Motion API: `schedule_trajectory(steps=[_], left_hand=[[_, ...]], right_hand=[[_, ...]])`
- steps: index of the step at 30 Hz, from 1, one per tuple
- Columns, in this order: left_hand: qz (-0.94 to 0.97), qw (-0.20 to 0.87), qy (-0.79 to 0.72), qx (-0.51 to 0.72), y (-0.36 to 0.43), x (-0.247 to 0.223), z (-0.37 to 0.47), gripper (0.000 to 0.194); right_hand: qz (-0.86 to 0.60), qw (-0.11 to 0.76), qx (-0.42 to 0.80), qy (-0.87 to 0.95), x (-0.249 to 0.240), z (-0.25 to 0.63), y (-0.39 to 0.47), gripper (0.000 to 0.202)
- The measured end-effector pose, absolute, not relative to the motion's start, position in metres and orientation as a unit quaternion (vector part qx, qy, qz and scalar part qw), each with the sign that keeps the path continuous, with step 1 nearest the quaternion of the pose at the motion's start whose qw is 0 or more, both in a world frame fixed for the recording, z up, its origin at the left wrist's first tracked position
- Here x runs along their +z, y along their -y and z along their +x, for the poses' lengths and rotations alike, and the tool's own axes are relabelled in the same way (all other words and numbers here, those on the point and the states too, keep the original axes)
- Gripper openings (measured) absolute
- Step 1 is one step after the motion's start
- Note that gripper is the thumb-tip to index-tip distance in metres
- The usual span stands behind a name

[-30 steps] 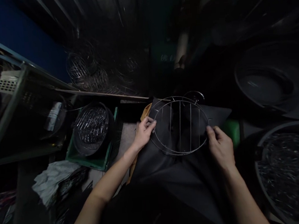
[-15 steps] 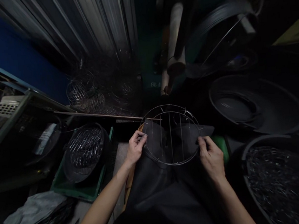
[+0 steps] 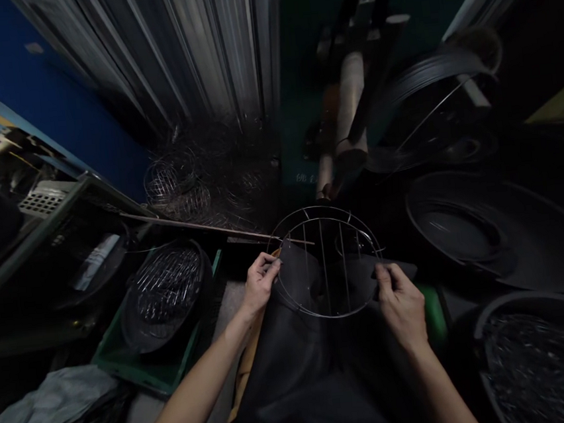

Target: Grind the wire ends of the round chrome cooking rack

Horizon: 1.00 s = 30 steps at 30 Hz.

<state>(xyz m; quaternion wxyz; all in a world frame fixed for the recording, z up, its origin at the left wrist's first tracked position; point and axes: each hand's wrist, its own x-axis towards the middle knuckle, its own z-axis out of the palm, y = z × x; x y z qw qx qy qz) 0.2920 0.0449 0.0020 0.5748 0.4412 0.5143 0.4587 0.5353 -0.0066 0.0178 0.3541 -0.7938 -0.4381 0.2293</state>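
**wirebender_22:** Left hand (image 3: 259, 285) is pinching the rim of the round silver wire rack with straight parallel bars (image 3: 325, 262) at about 9 o'clock on the ring, thumb and fingertips closed on the wire. Right hand (image 3: 401, 301) has it at roughly 4 o'clock, fingers curled onto the rim too. So both hands are gripping, neither is loose.

**rackfan:** Where's the rack sitting, on something or in the air?

**wirebender_22:** In the air, I'd say, held above the dark apron-like cloth (image 3: 301, 362) over the lap, tilted so the far edge is higher. A second ring looks to sit behind the first with short stubs between them, but it's too dim to be sure. The bars run 12 to 6, straight away from the body, so the hands are on opposite ends of the axis crossing the bars. Rack is dead centre between them, neither hand clearly nearer.

**rackfan:** What else is around?

**wirebender_22:** At 9 o'clock from the left hand there's a dark round tub full of similar wire racks (image 3: 168, 295) sitting in a green plastic crate (image 3: 127, 369). At 4 o'clock from the right hand, a big dark basin of short shiny metal pieces (image 3: 545, 359). A wide black shallow pan (image 3: 493, 231) at 2 o'clock, and a heap of wire baskets (image 3: 180, 188) at 11.
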Motion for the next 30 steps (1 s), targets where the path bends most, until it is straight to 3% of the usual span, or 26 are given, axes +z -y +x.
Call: schedule_trajectory(steps=[30], left_hand=[[0.496,0.562,-0.494,0.441,-0.052,0.0,0.285,0.034]], right_hand=[[-0.789,0.339,0.189,0.476,0.029,0.529,-0.005,0.061]])
